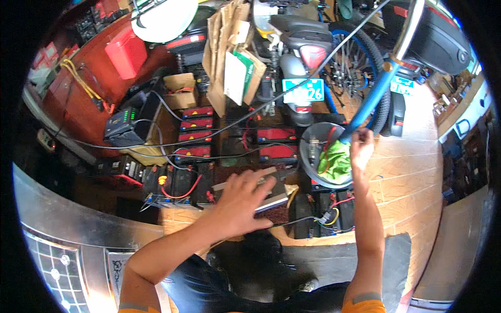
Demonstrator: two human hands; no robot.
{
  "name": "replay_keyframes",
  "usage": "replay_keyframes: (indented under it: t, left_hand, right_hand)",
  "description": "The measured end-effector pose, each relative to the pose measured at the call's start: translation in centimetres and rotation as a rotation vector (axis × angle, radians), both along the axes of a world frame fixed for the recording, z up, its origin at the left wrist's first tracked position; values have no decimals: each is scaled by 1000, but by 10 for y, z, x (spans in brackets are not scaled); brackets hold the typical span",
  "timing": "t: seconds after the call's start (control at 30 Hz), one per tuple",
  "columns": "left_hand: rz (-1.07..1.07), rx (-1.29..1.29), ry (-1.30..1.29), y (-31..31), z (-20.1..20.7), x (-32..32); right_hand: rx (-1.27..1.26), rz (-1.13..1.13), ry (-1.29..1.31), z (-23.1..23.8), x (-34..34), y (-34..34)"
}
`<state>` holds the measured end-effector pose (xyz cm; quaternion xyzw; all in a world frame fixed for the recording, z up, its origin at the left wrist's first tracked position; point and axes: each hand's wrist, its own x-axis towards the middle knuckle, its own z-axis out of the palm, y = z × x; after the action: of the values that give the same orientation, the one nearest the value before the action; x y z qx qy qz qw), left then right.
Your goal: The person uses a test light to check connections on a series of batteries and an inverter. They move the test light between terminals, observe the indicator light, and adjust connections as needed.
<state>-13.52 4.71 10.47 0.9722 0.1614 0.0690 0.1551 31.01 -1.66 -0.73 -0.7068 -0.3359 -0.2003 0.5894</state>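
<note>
My left hand [240,203] is spread over a dark, flat box-like block [272,200] with pale edging. Its fingers lie across the block's top, hiding part of it. My right hand [361,149] is closed at the rim of a grey bucket [307,166], beside the lower end of a blue tube [368,107]. Exactly what those fingers grip is hidden. Inside the bucket are a crumpled bright green cloth [335,163] and a red cord. Just right of the block stand several dark batteries [305,214] with wires attached.
Rows of red-topped batteries [277,134] stand on the floor ahead, with a black cable [224,127] across them. A charger with green lights [125,120] is at left. Folded cardboard [216,57], a scooter [300,31] and a bicycle wheel [377,68] stand behind.
</note>
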Motion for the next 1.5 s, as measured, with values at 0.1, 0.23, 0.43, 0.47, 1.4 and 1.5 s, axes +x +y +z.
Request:
replay_keyframes:
  t: [0.1, 0.23, 0.43, 0.47, 1.4, 1.5]
  left_hand:
    - [-240, -147, -142, -25, 12, -16]
    - [-490, -347, 212, -48, 18, -32]
    - [-493, -358, 232, -50, 11, -37]
    - [-480, -350, 226, -49, 9, -37]
    - [-486, -259, 301, -40, 9, -19]
    - [-487, -271, 313, -41, 6, -15]
  right_hand:
    - [7, -8, 146, -4, 17, 5]
    - [4, -44, 160, -14, 33, 7]
    - [-36, -18, 122, -19, 48, 1]
    - [-25, 21, 135, -19, 50, 1]
    - [-771, -485, 446, -132, 86, -166]
    - [-767, -389, 367, -132, 87, -156]
